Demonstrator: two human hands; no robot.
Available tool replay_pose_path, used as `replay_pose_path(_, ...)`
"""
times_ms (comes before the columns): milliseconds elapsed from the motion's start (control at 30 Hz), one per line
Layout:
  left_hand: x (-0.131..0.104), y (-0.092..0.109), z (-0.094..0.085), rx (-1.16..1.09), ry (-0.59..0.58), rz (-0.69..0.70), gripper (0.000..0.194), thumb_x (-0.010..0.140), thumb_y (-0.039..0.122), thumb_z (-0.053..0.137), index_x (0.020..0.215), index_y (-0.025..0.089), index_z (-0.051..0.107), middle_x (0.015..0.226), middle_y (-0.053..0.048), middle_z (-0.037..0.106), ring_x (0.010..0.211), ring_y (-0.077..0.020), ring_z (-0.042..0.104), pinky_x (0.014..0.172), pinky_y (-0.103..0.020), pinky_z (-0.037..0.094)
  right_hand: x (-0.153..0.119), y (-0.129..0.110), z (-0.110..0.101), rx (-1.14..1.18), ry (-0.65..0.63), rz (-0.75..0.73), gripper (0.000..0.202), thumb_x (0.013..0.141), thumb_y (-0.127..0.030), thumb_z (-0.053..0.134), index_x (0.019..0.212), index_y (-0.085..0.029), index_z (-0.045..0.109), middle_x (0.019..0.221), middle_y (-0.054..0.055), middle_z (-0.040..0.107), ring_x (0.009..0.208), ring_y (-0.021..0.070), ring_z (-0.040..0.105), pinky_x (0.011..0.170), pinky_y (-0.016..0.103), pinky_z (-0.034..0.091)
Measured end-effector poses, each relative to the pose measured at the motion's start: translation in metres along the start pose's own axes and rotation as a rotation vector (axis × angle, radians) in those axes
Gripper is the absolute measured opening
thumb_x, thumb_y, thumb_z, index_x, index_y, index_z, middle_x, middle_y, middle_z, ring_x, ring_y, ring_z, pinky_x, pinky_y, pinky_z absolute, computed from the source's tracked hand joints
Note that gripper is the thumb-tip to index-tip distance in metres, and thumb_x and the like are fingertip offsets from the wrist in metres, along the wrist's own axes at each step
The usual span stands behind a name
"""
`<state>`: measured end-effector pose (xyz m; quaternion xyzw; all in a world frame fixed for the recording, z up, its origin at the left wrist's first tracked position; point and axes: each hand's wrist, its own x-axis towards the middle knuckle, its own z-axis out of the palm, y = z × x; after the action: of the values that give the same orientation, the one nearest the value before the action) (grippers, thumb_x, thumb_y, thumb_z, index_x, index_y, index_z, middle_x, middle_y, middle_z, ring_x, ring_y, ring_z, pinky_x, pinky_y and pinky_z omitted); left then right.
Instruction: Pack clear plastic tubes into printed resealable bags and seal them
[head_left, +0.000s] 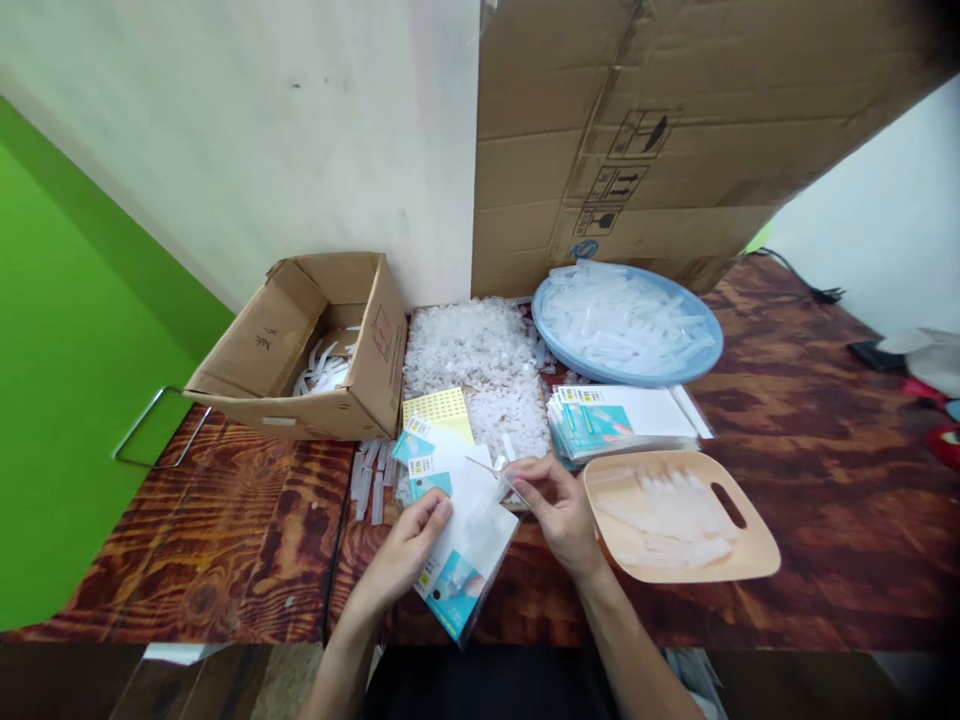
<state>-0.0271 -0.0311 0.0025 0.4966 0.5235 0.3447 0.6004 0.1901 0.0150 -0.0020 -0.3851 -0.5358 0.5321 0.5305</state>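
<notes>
My left hand [414, 540] is closed, thumb on top, on a few white-and-teal printed packets [459, 585] that fan out over the table's front edge. The lowest packet has a clear plastic sleeve. At its upper right end my right hand [553, 508] pinches a small clear plastic piece [507, 488]. Whether this piece is part of the sleeve or separate, I cannot tell. A thin strip sticks out to the left of those fingertips. Behind the packets lies a yellow sheet [442, 406] with rows of small dots.
Many small clear plastic pieces [469, 345] cover the middle. An open cardboard box [382, 365] stands left. At right are a blue basin [637, 378] of clear strips, stacked packets [630, 420] and a peach tray [757, 555] holding clear pieces. A large carton [540, 120] stands behind.
</notes>
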Motion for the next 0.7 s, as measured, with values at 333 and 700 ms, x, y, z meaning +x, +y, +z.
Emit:
replay_pose_path(333,0.016,0.001,-0.005,0.037,-0.018,0.022,0.038,0.099,0.052,0.047,0.081,0.018,0.048,0.077,0.003,0.04,0.072,-0.0137,0.038,0.064,-0.024,0.033,0.011,-0.005,-0.009,-0.289,-0.549,0.055,0.051,0.082,0.0,0.042,0.106,-0.027,0.077,0.112,0.005,0.062,0.107,0.0203,0.059,0.095,0.032,0.046)
replay_pose_path(700,0.02,0.003,-0.003,0.069,0.052,0.063,0.039,0.099,0.053,0.045,0.08,0.019,0.048,0.073,0.004,0.039,0.069,-0.0132,0.037,0.061,-0.023,0.031,0.008,0.002,-0.008,-0.182,-0.459,0.091,0.05,0.07,-0.001,0.041,0.094,-0.024,0.079,0.097,0.004,0.063,0.096,0.0203,0.06,0.088,0.032,0.044)
